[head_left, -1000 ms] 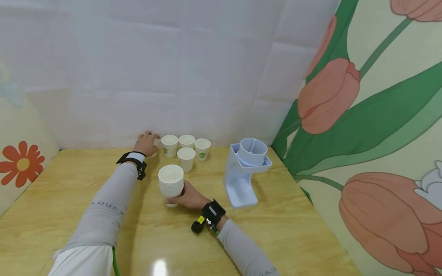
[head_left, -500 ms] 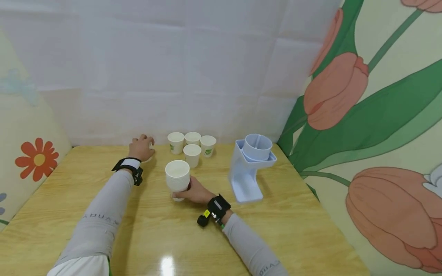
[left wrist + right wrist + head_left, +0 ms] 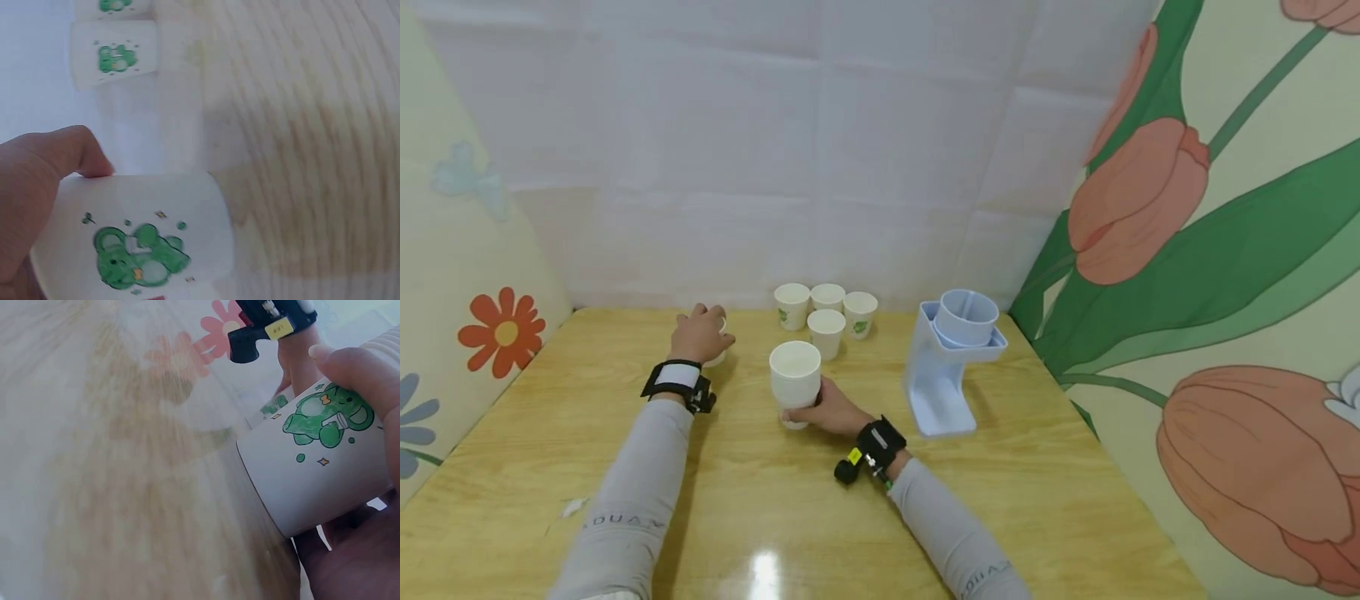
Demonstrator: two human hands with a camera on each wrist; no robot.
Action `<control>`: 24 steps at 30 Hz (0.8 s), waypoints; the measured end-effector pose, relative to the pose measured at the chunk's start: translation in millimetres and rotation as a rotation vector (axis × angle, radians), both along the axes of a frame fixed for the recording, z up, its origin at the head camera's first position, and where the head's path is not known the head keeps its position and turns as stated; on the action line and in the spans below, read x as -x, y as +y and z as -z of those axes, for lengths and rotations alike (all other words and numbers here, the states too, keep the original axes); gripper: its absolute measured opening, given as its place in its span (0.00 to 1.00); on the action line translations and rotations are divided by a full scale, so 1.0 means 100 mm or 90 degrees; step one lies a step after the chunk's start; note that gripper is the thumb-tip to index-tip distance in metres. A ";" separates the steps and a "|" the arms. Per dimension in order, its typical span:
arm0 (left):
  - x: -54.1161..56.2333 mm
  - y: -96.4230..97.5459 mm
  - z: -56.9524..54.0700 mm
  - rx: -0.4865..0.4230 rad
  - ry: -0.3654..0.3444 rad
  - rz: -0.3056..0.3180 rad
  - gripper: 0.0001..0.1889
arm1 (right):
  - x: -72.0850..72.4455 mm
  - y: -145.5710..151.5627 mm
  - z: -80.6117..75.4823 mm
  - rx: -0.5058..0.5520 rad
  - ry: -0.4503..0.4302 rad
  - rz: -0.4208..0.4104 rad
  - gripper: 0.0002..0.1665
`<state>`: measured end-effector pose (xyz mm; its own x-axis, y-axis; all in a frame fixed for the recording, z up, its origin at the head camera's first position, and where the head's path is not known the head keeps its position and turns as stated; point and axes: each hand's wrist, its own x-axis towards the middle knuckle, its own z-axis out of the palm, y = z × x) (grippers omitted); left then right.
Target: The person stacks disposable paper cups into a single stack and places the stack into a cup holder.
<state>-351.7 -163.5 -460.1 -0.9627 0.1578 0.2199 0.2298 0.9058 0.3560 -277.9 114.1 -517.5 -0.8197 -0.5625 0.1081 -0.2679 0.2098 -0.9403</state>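
Observation:
At the back left of the table, my left hand [image 3: 700, 335] grips a white paper cup [image 3: 144, 244] with a green bear print. In the left wrist view the thumb lies on the cup near its rim; the other fingers are mostly hidden. My right hand [image 3: 833, 410] holds a stack of nested paper cups [image 3: 795, 375] upright near the table's middle, fingers around the lowest cup [image 3: 325, 462]. Behind that stack, several single paper cups stand close together, among them a front cup [image 3: 827, 335] and a left cup [image 3: 792, 307].
Right of the cups stands a pale blue plastic holder [image 3: 940, 392] with a round divided container [image 3: 967, 318] on top. A white sheet [image 3: 850, 150] hangs behind the wooden table [image 3: 820, 533]. A small white scrap [image 3: 574, 507] lies by the left forearm.
My left hand has moved left and slightly toward me with its cup, widening the gap to the grouped cups. My right hand still holds the stack. The head view has turned a little left.

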 end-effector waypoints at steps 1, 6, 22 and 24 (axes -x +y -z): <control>-0.03 0.00 -0.01 -0.003 -0.008 -0.005 0.25 | 0.01 0.00 0.00 0.001 0.001 0.000 0.42; -0.19 -0.01 -0.06 -0.010 -0.056 -0.030 0.27 | 0.00 0.00 -0.01 -0.005 -0.006 0.002 0.42; -0.41 -0.13 -0.25 -0.004 -0.137 0.089 0.20 | -0.01 -0.01 -0.02 0.007 0.002 0.000 0.42; -0.43 -0.14 -0.30 -0.008 -0.151 0.114 0.18 | -0.01 -0.01 -0.03 0.006 0.004 0.004 0.41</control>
<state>-308.6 -177.7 -430.3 -0.9446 0.3281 -0.0053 0.2942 0.8538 0.4296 -276.9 113.0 -514.4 -0.8223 -0.5566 0.1184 -0.2720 0.2017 -0.9409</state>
